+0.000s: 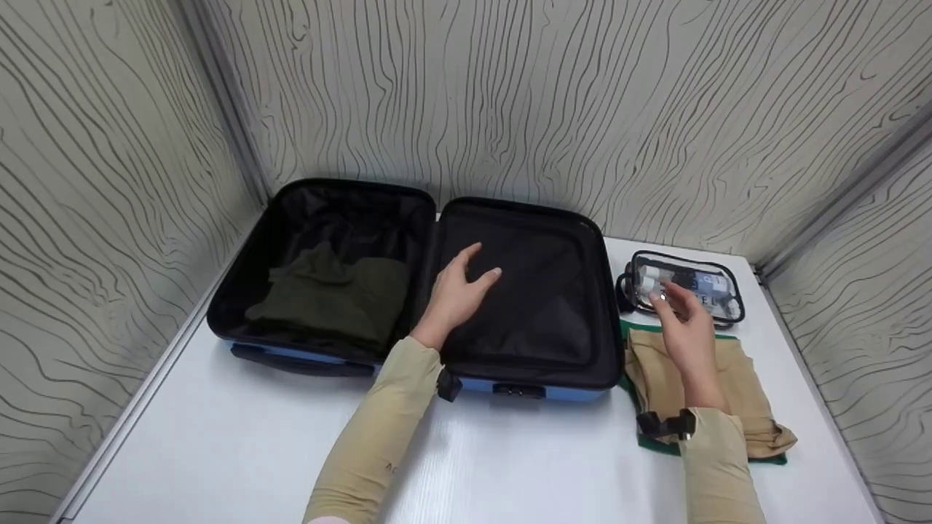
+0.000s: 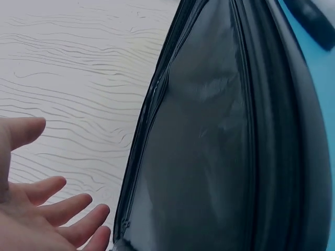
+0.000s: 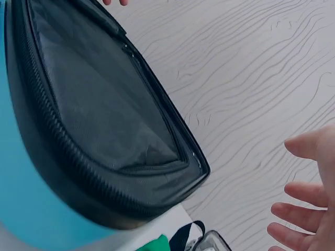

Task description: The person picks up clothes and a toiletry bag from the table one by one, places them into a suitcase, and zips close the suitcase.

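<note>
- Suitcase (image 1: 539,306) lying spread open on the white table (image 1: 539,466), its two black-lined halves side by side.
- Left hand (image 1: 455,291) up over the right half, close to the middle seam, thumb and fingers well parted, grasping nothing.
- Right hand (image 1: 688,335) in the air past the suitcase's right edge, fingers loosely spread, holding nothing either.
- Dark green garment (image 1: 349,295) bundled inside the left half.
- Clear pouch (image 1: 713,280) beside the suitcase, behind a folded tan garment (image 1: 735,364) on green cloth (image 1: 773,460).
</note>
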`<state>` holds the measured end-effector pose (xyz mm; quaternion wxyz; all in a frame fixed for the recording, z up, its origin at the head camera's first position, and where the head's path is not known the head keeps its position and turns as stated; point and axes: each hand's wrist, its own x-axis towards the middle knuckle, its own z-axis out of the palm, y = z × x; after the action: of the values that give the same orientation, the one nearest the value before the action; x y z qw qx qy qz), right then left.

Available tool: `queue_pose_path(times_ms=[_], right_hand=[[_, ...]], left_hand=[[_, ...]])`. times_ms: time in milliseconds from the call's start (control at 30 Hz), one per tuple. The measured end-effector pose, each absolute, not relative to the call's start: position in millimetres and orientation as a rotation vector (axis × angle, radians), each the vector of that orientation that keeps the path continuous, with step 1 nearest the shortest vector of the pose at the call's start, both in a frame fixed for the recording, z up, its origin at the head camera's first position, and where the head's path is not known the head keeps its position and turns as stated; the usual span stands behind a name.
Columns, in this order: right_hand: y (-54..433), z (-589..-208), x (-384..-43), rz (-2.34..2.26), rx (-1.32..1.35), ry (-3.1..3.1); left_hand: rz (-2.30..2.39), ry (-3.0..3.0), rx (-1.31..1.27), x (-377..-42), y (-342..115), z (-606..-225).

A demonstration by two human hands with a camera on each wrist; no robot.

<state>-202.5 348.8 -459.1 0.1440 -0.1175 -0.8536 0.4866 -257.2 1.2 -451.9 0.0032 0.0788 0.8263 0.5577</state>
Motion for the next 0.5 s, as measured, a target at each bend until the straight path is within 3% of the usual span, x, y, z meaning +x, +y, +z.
queue_pose_path(times_ms=[500], right_hand=[[363.2, -468.3, -198.6, 1.398, -0.465, -2.451]], left_hand=[[1.871, 2.347, 0.308, -259.3, 50.0, -435.5]])
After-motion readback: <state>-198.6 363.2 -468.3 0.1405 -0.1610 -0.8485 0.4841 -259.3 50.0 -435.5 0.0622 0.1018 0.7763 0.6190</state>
